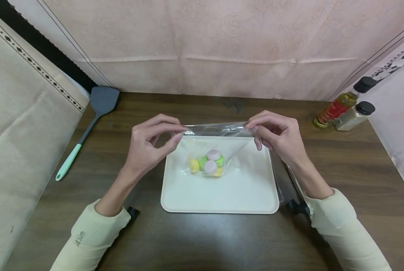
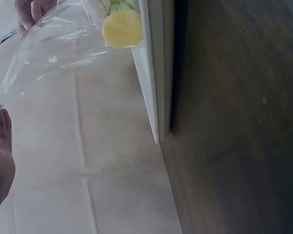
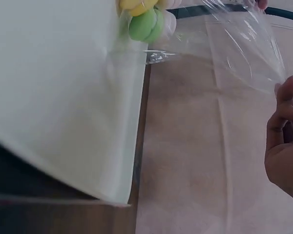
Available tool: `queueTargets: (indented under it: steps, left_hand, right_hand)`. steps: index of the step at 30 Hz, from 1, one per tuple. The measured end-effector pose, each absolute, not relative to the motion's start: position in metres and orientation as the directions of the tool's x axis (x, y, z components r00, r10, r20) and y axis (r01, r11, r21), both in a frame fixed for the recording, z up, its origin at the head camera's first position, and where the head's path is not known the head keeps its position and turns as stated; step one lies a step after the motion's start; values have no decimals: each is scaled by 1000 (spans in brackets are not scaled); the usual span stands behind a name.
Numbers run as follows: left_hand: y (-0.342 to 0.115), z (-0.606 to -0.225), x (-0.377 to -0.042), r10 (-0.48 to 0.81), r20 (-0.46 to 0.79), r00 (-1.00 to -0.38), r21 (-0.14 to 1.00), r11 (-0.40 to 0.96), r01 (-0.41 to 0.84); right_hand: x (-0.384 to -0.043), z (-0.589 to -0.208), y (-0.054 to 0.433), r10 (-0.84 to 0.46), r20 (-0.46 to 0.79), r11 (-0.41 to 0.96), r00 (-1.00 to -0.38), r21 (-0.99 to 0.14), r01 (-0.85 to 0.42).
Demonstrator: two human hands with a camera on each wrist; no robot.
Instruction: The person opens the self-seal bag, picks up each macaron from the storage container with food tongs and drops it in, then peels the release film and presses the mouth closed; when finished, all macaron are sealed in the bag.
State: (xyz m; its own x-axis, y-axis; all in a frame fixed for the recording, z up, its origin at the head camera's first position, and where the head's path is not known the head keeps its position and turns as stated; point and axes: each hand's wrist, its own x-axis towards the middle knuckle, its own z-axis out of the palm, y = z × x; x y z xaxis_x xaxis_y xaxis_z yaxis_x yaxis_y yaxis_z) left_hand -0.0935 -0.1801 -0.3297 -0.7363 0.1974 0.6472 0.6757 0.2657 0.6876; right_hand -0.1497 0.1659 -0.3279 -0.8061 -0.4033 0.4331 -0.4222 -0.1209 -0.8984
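A clear plastic bag (image 1: 215, 130) holds several macarons (image 1: 210, 166) in yellow, green and pale purple at its bottom. It stands over a white rectangular tray (image 1: 222, 197), its top edge stretched between both hands. My left hand (image 1: 151, 141) pinches the left top corner between thumb and fingers. At the right top corner, my right hand (image 1: 278, 133) pinches the film. Seen from the left wrist, a yellow macaron (image 2: 123, 29) sits at the tray's surface. The right wrist view shows a green macaron (image 3: 146, 25) inside the bag, with my right fingertips (image 3: 287, 90) on the film.
On the left of the wooden table (image 1: 205, 241) lies a spatula (image 1: 103, 101) with a grey blade and mint handle. An oil bottle (image 1: 335, 109) and a black-capped jar (image 1: 352, 117) are at the back right. Partly under my right arm lies a dark, glossy-edged item (image 1: 288, 180).
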Motion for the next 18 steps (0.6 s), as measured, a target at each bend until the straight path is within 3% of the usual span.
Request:
queueTargets:
  steps: [6, 13, 18]
  left_hand:
    - [-171, -327, -90, 139, 649, -748, 678, 342, 651]
    - [-167, -324, -88, 136, 668, -732, 639, 400, 657]
    - [-167, -322, -89, 172, 667, -725, 628, 394, 671]
  right_hand:
    - [-146, -323, 167, -408, 460, -24, -788, -869, -495]
    - [-140, -324, 161, -377, 547, 245, -747, -719, -650]
    - [-139, -322, 160, -374, 546, 284, -750, -703, -652]
